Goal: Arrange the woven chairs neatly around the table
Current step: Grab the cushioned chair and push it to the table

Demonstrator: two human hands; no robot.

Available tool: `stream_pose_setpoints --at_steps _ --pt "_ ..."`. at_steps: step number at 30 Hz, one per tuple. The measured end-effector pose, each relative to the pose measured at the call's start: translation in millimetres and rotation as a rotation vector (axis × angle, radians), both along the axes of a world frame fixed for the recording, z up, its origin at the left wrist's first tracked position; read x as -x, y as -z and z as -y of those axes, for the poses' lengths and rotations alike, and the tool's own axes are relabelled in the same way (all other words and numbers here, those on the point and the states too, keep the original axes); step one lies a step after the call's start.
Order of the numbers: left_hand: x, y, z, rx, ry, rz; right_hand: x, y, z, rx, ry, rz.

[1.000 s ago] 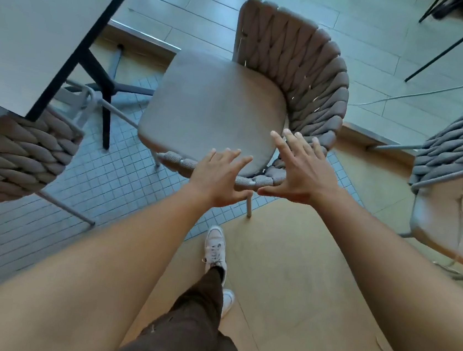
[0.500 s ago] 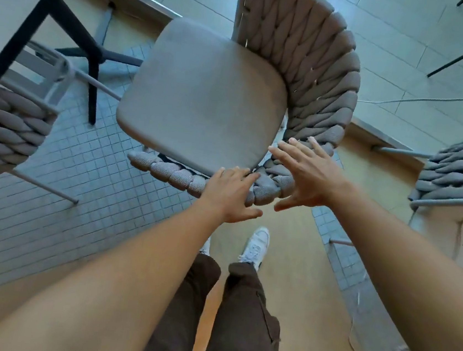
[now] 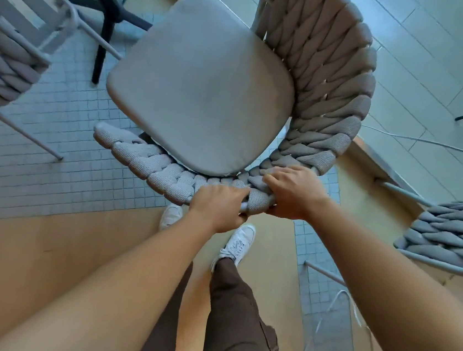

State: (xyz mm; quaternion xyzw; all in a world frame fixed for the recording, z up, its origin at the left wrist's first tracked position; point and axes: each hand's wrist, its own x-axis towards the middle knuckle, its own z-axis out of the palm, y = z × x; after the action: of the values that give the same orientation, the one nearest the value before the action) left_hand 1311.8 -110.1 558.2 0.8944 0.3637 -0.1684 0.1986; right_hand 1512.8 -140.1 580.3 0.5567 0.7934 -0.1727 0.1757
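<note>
Three woven chairs: left chair (image 3: pixel 3 62) at the edge, middle chair (image 3: pixel 320 93) in the centre, right chair (image 3: pixel 448 237) at the other edge. One dark table leg (image 3: pixel 105 2) up top, between left and middle. Two hands: left hand (image 3: pixel 218 205) and right hand (image 3: pixel 292 192), side by side, fingers curled tight on the middle chair's near woven rim. Two white shoes (image 3: pixel 235 242) just below.

Text: none legible | Labels/brands: none seen | Numbers/signs: none | Surfaces checked: chair (image 3: pixel 206 80), floor (image 3: pixel 42 125), shoes (image 3: pixel 238 242) – all unmarked
</note>
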Motion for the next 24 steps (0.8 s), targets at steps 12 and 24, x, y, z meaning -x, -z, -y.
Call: stream_pose_setpoints --at_steps 12,24 --pt "5.3 9.4 -32.4 -0.133 0.056 0.004 -1.2 9.4 -37.9 -0.108 -0.066 0.025" --pt "16.9 5.9 -108.7 -0.169 -0.007 0.005 9.8 9.0 -122.3 -0.218 -0.161 0.056"
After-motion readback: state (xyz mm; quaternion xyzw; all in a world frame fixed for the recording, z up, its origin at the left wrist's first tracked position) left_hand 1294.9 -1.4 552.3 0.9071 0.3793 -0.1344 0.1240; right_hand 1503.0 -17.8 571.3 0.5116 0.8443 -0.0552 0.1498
